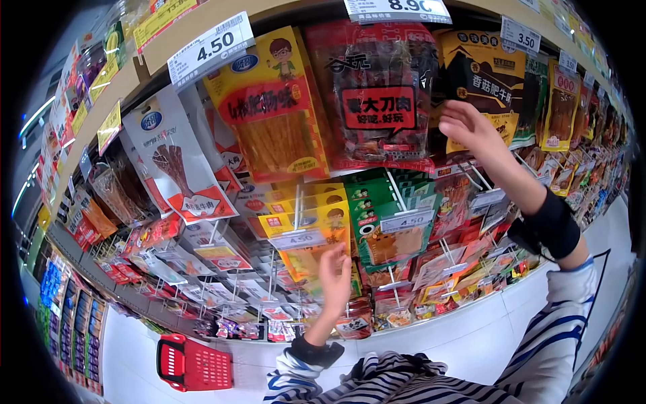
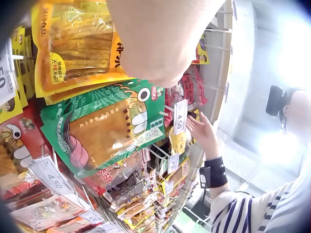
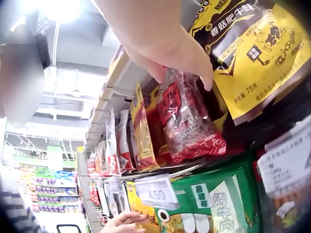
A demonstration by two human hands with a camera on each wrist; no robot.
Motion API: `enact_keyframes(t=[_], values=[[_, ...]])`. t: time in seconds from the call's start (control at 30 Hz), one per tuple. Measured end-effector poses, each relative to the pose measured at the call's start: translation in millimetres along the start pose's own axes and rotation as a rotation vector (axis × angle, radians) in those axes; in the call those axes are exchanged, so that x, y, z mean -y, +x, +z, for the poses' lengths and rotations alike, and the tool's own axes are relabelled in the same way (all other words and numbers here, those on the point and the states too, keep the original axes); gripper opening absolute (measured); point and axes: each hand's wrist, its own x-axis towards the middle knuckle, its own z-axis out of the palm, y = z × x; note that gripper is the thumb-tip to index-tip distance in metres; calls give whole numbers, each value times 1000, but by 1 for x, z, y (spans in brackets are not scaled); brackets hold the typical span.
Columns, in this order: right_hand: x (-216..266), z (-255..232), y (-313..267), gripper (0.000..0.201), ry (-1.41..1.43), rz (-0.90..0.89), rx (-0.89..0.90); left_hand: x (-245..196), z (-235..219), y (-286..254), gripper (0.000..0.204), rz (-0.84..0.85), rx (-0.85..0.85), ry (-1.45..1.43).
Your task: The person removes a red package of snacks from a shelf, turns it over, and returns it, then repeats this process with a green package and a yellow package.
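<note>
My right hand reaches between a clear-and-red snack bag and a yellow-and-black snack bag on the upper row. In the right wrist view its fingers extend down at the edge of the clear-and-red bag, beside the yellow bag. Lower down, my left hand is raised with fingers loosely extended, in front of hanging yellow packets. Beside them hang green packets. The left wrist view shows the back of that hand over the yellow and green packets.
White price tags line the shelf edge, and metal hooks carry rows of packets below. A large yellow-and-red bag and a white bag hang at left. A red shopping basket stands on the floor.
</note>
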Motion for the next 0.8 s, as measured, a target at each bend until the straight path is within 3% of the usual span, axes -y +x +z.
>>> enact_keyframes(t=[0.17,0.3,0.53,0.67,0.8], values=[[-2,5,41,61,15,92,24,-18,7,-28,22,-4,51,-63],[9,19,49,50,30,123,55,-28,7,-44,22,-80,121,-103],[1,27,71,25,403,184,31,-26,0,-49,23,-79,171,-124],[-16,20,104,25,365,142,94,-23,-2,-49,23,-89,170,-121],[-31,24,115,26,334,188,14,-23,-3,-51,23,-95,156,-111]])
